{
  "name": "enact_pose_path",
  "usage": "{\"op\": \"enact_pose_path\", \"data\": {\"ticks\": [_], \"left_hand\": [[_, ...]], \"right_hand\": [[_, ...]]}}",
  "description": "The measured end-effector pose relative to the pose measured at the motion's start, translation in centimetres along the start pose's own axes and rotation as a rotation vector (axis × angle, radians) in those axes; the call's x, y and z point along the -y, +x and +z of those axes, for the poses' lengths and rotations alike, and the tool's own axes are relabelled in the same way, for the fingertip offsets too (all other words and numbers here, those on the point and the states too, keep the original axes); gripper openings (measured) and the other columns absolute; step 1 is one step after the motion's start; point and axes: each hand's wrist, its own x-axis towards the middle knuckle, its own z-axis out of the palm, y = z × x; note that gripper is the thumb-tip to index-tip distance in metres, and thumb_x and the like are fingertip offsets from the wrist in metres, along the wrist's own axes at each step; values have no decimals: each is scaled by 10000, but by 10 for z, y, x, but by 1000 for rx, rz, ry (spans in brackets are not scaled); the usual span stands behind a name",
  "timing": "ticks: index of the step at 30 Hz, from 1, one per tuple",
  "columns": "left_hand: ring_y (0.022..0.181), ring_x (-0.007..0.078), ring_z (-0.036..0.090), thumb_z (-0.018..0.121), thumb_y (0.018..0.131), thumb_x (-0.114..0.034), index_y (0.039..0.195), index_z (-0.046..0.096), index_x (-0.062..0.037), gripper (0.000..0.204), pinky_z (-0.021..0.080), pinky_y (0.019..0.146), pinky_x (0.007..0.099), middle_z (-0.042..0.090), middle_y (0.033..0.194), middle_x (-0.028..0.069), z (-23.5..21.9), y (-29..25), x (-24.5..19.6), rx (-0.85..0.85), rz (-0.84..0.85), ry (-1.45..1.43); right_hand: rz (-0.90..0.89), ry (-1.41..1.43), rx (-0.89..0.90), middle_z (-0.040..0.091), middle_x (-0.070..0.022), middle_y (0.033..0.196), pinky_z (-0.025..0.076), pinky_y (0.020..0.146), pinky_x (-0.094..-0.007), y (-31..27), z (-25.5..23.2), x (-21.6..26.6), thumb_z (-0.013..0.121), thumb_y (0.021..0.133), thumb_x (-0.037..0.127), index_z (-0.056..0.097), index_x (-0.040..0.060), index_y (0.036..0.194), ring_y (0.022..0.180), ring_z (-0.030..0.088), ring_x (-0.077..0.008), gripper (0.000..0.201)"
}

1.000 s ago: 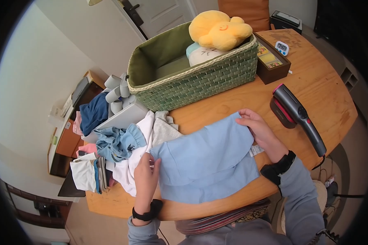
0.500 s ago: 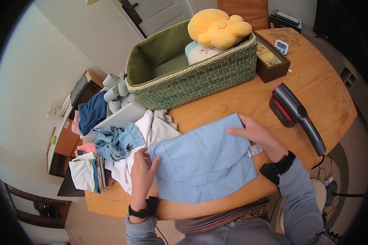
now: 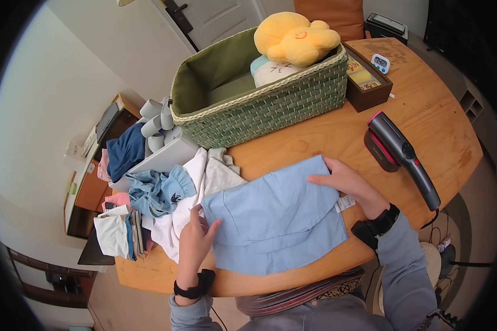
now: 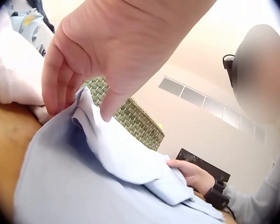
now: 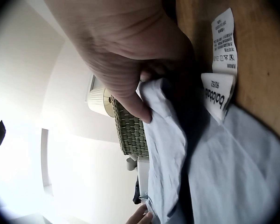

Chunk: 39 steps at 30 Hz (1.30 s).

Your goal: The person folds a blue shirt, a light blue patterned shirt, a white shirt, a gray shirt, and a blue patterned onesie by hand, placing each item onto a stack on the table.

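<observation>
**Both hands on the blue garment, mid-frame on the worktop**

So here's what I'm looking at from the head view. The light blue garment (image 3: 276, 220) lies folded over itself in the lower middle of the frame, flat on the round wooden worktop (image 3: 425, 116). My left hand (image 3: 196, 240) sits at its left edge, and in the left wrist view the fingers (image 4: 56, 88) are pinching the corner of the top fold between thumb and fingertips. My right hand (image 3: 348, 185) is on the right edge of the cloth; from the right wrist view the thumb and fingers (image 5: 130, 100) are curled round the folded edge, gripping it. Two white care labels (image 5: 221, 70) stick out just beside that hand, lying on the bare wood.

Other stuff around: a heap of mixed clothes (image 3: 165, 193) touches the garment's left side, at the left of the frame. Above it, top centre, there's a green woven basket (image 3: 270, 110) with a yellow plush toy (image 3: 295, 38) sitting in its right end. A handheld steamer (image 3: 400, 157) lies to the right of my right hand, near it but not touching. A brown box (image 3: 367, 83) and a small white timer (image 3: 380, 63) are in the upper right.
</observation>
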Motion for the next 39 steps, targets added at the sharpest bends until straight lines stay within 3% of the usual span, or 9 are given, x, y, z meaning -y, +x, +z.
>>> {"op": "enact_pose_path", "data": {"ticks": [7, 10, 13, 15, 21, 28, 33, 37, 39], "left_hand": [[550, 198, 552, 676, 846, -249, 1194, 424, -1, 495, 432, 513, 307, 541, 663, 80, 0, -1, -2, 10, -47, -221], [528, 192, 506, 682, 841, -239, 1122, 446, 2, 439, 418, 505, 303, 531, 675, 88, 0, 0, 2, 35, -4, -207], [536, 198, 471, 681, 840, -243, 1009, 486, 13, 363, 411, 515, 306, 511, 682, 106, 0, 2, 4, 130, -80, -206], [567, 215, 472, 674, 844, -243, 900, 529, 43, 326, 412, 544, 316, 485, 684, 121, 5, 2, 11, 103, 30, -237], [605, 233, 468, 662, 850, -246, 765, 561, 79, 350, 416, 582, 327, 465, 725, 130, 2, 3, 11, 158, 56, -260], [638, 296, 496, 669, 834, -283, 735, 552, 92, 405, 420, 602, 360, 475, 800, 171, -8, 4, 20, 279, 131, -137], [688, 306, 520, 676, 821, -298, 725, 534, 90, 423, 430, 627, 364, 500, 835, 181, 4, 5, 41, 244, 376, -254], [681, 288, 534, 674, 825, -309, 792, 557, 80, 408, 434, 615, 355, 531, 868, 176, -2, 5, 26, 326, 202, -243], [623, 266, 522, 670, 833, -329, 852, 579, 62, 402, 435, 592, 341, 557, 790, 162, -3, 4, 13, 239, 111, -274]], "right_hand": [[20, -13, -2, 574, -97, 1165, 459, 885, -289, -1, 1, 3, 663, 845, 120, 476, -36, 1239, 1045, 545, -147, 463], [11, -10, -29, 598, -54, 1121, 465, 867, -270, 0, 2, 2, 677, 842, 127, 514, -24, 1199, 1004, 561, -112, 420], [12, 13, -35, 597, -55, 1121, 465, 867, -270, 0, 2, 2, 664, 852, 127, 513, -23, 1201, 1005, 561, -110, 409], [13, 31, -28, 596, -54, 1121, 465, 867, -269, 0, 1, 1, 653, 861, 125, 511, -23, 1203, 1005, 561, -109, 398], [1, 28, -12, 573, -95, 1168, 473, 872, -301, 1, 0, -2, 637, 866, 131, 471, -30, 1241, 1041, 553, -150, 440], [12, 49, -25, 595, -48, 1114, 466, 856, -263, -2, 2, 4, 637, 878, 136, 517, -23, 1192, 990, 561, -103, 371], [12, 3, -37, 595, -37, 1098, 449, 867, -255, -3, 4, 7, 646, 876, 158, 529, -8, 1175, 1000, 550, -97, 361], [30, -34, -51, 594, -34, 1094, 443, 870, -253, -4, 5, 9, 662, 865, 168, 532, 3, 1169, 1000, 545, -94, 369], [-30, -28, -17, 601, -34, 1071, 448, 853, -249, -4, 4, 5, 675, 854, 164, 548, 1, 1139, 975, 551, -92, 352]]}}
